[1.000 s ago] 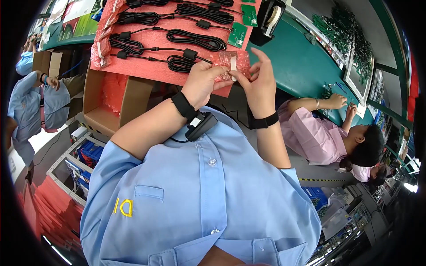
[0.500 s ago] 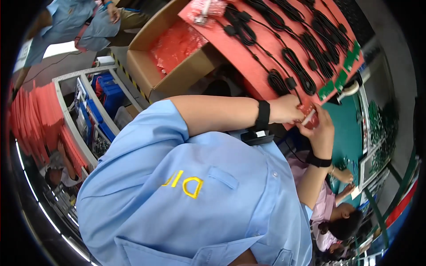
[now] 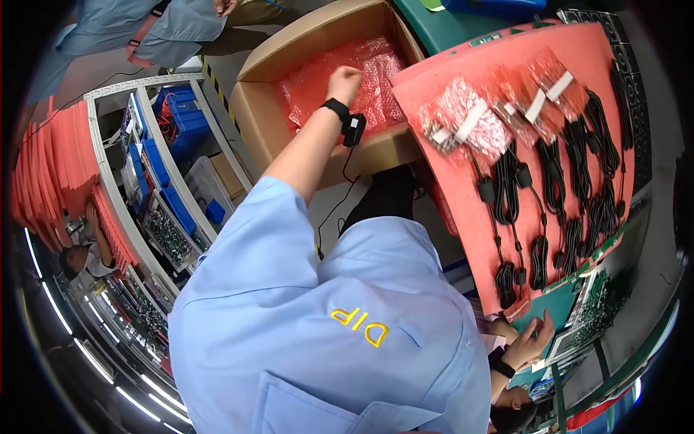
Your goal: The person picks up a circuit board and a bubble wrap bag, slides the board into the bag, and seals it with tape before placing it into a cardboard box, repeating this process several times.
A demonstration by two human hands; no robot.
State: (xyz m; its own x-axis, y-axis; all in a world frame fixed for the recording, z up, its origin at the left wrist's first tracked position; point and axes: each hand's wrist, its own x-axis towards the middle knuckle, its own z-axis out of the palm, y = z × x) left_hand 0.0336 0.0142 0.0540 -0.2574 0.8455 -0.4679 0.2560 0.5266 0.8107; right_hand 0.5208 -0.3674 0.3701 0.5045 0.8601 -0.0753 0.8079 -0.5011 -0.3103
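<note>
My left hand [image 3: 346,83] is over an open cardboard box [image 3: 256,130], its fingers curled closed. What they hold, if anything, is hidden. Red-pink bubble wrap pouches [image 3: 383,90] lie in the box under and beside it. At the lower right, my right hand [image 3: 530,341] has its fingers spread apart and grips nothing visible. Just above it, a small red pouch [image 3: 517,309] sits at the near end of the pink foam mat [image 3: 448,210]. Bundled black cables [image 3: 506,188] lie in rows on that mat, several with their far ends in red bubble pouches [image 3: 473,119].
To the left stands a white-framed rack [image 3: 137,166] with blue bins [image 3: 177,119], beside stacked red foam sheets [image 3: 54,159]. A green work surface [image 3: 441,29] shows behind the mat. A person in blue [image 3: 181,29] stands beyond the box; another person [image 3: 510,409] is at the lower right.
The view has swung toward the box. My left hand has left the red pouch by the mat and moved over the box. My right hand has opened away from the pouch.
</note>
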